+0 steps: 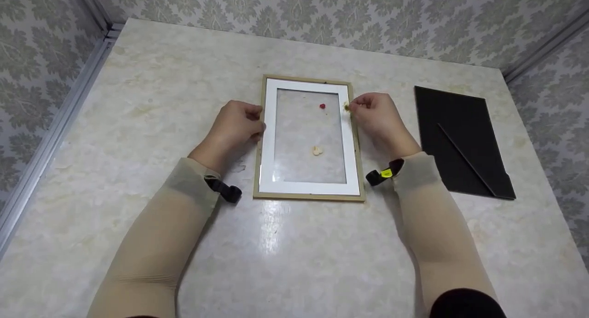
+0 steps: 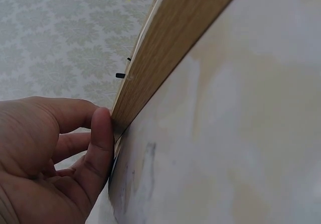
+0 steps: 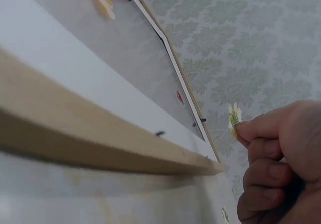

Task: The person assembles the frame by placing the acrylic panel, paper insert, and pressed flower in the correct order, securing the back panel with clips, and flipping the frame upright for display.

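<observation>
A wooden picture frame (image 1: 309, 197) with a white mat lies on the table. Within the mat's opening, on the clear pane, are a small red flower (image 1: 322, 106) and a cream flower (image 1: 317, 150). My left hand (image 1: 237, 122) holds the frame's left edge, thumb and finger at the wooden side, as the left wrist view shows closely. Over the frame's upper right side, my right hand (image 1: 378, 120) pinches a small pale yellow-white pressed flower (image 3: 233, 120) between thumb and index finger. Its other fingers curl into the palm.
To the right lies a black backing board (image 1: 464, 138) with a stand leg (image 1: 465, 159) across it. Small dark tabs (image 3: 202, 119) stick out along the frame's inner edge. Patterned wallpaper (image 1: 303, 12) rises behind the marbled table (image 1: 294, 263).
</observation>
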The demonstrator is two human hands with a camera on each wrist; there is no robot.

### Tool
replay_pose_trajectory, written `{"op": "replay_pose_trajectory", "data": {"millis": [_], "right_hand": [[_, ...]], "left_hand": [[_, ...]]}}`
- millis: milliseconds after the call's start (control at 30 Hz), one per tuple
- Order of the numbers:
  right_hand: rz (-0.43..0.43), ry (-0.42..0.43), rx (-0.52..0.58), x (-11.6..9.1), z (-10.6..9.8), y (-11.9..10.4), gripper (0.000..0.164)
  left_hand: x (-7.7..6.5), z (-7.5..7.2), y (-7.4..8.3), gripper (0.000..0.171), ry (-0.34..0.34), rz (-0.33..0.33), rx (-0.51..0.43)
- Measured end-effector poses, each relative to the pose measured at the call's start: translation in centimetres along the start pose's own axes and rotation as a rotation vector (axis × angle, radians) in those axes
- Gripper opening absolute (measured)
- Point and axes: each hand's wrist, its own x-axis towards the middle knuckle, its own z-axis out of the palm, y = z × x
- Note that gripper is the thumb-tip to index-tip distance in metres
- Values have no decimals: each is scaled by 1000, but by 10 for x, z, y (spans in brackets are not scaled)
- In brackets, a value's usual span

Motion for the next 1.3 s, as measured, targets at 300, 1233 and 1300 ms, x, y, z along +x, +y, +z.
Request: {"op": "replay_pose_trajectory", "data": {"millis": [300, 1233, 1300], "right_hand": [[-68, -62, -71, -13, 22, -15, 22], [-273, -145, -346, -21, 43, -17, 21], [-285, -146, -372, -21, 43, -16, 21]], "left_hand": [[1, 0, -2, 61, -3, 21, 38], [1, -2, -1, 61, -1, 34, 114], [1, -2, -1, 61, -4, 33, 108]]}}
